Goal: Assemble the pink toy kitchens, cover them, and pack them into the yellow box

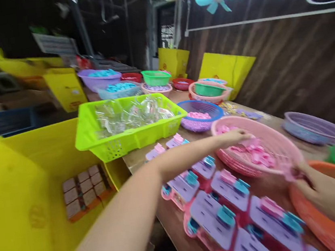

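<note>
My left hand [235, 136] reaches across into a pink basket [282, 144] of loose pink plastic pieces [258, 153]; its fingers close around a pale pink plastic piece, blurred by motion. Near the basket's front right rim, my right hand [313, 183] pinches another pink plastic piece [288, 172]. Below both hands stand several toy-like assemblies with lilac tops [211, 213], set in rows on the brown table [180, 229]. Blue clips [226, 215] sit on many of them, and pink clips [271, 206] on some.
An orange basket [322, 220] lies under my right forearm. Left of the rows, a lime-green crate [138, 139] holds clear plastic parts. A yellow box [21, 200] with packed pieces stands beside the table. Farther back are a blue-rimmed basket [217, 113] and several coloured bowls.
</note>
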The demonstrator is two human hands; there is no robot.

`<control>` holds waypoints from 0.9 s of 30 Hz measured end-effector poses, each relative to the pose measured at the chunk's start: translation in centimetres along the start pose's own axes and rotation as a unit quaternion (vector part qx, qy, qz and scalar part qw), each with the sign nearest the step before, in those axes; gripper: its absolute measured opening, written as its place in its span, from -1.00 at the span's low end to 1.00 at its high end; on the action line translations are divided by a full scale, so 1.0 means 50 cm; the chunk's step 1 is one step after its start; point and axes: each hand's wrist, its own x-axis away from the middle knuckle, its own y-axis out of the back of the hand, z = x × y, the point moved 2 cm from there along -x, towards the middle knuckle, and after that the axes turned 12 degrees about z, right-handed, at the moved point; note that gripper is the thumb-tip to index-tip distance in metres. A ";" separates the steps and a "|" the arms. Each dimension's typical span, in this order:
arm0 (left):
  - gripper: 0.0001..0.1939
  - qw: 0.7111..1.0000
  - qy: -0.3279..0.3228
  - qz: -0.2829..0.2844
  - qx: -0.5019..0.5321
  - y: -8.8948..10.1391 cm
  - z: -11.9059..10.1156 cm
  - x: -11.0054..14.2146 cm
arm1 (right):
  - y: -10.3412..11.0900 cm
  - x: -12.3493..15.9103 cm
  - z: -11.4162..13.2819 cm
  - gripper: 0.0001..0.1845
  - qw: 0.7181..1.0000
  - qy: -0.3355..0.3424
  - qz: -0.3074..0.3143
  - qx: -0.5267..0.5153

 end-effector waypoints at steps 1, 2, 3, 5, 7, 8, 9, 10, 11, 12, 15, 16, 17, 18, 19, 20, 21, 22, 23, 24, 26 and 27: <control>-0.81 0.991 -0.018 -0.001 0.131 -0.010 -0.010 0.027 | 0.011 0.032 0.003 -0.91 0.999 -0.002 0.040 0.007; -0.81 0.974 -0.039 0.001 0.225 -0.019 -0.022 0.058 | 0.019 0.061 0.011 -0.90 0.997 -0.002 0.073 0.011; -0.79 0.959 -0.043 0.013 0.280 -0.029 -0.034 0.092 | 0.024 0.089 0.022 -0.91 0.996 -0.001 0.093 0.011; -0.70 0.956 -0.008 0.055 0.290 -0.051 -0.054 0.166 | 0.025 0.139 0.049 -0.91 0.996 0.004 0.094 0.002; -0.65 0.959 0.025 0.093 0.268 -0.072 -0.064 0.237 | 0.015 0.183 0.073 -0.89 0.995 0.021 0.096 -0.016; -0.66 0.960 0.035 0.103 0.258 -0.081 -0.066 0.269 | 0.006 0.201 0.083 -0.88 0.995 0.034 0.095 -0.024; -0.69 0.960 0.047 0.110 0.251 -0.088 -0.065 0.298 | -0.004 0.217 0.092 -0.88 0.994 0.048 0.093 -0.030; -0.72 0.961 0.057 0.115 0.245 -0.094 -0.064 0.324 | -0.015 0.231 0.099 -0.87 0.993 0.064 0.090 -0.034; -0.74 0.963 0.067 0.120 0.234 -0.099 -0.062 0.347 | -0.027 0.241 0.105 -0.87 0.992 0.083 0.086 -0.034; -0.76 0.966 0.075 0.121 0.217 -0.101 -0.060 0.367 | -0.038 0.250 0.110 -0.87 0.990 0.105 0.083 -0.034; -0.77 0.985 0.074 0.115 0.109 -0.102 -0.057 0.407 | -0.065 0.264 0.127 -0.87 0.981 0.171 0.090 -0.028; -0.76 0.990 0.069 0.111 0.060 -0.102 -0.055 0.415 | -0.072 0.265 0.132 -0.87 0.976 0.190 0.100 -0.024; -0.75 0.992 0.066 0.105 0.008 -0.103 -0.052 0.419 | -0.078 0.264 0.137 -0.87 0.972 0.204 0.111 -0.018; -0.74 0.992 0.067 0.098 -0.044 -0.106 -0.046 0.421 | -0.082 0.262 0.142 -0.87 0.969 0.215 0.121 -0.009; -0.74 0.989 0.070 0.090 -0.095 -0.110 -0.038 0.421 | -0.086 0.259 0.147 -0.86 0.966 0.225 0.129 0.000; -0.74 0.984 0.071 0.082 -0.140 -0.114 -0.029 0.418 | -0.090 0.256 0.151 -0.86 0.963 0.235 0.135 0.011; -0.75 0.979 0.070 0.077 -0.176 -0.119 -0.019 0.415 | -0.093 0.252 0.154 -0.85 0.960 0.244 0.136 0.021; -0.76 0.974 0.068 0.074 -0.202 -0.124 -0.008 0.411 | -0.096 0.249 0.156 -0.84 0.958 0.253 0.133 0.029; -0.76 0.971 0.065 0.073 -0.218 -0.128 0.003 0.407 | -0.100 0.247 0.158 -0.83 0.957 0.260 0.127 0.034; -0.76 0.969 0.063 0.075 -0.225 -0.131 0.013 0.403 | -0.103 0.246 0.158 -0.82 0.956 0.265 0.120 0.035; -0.74 0.970 0.060 0.080 -0.222 -0.134 0.028 0.396 | -0.109 0.244 0.153 -0.82 0.959 0.263 0.102 0.032; -0.75 0.970 0.059 0.084 -0.219 -0.135 0.033 0.394 | -0.112 0.244 0.149 -0.83 0.961 0.258 0.093 0.028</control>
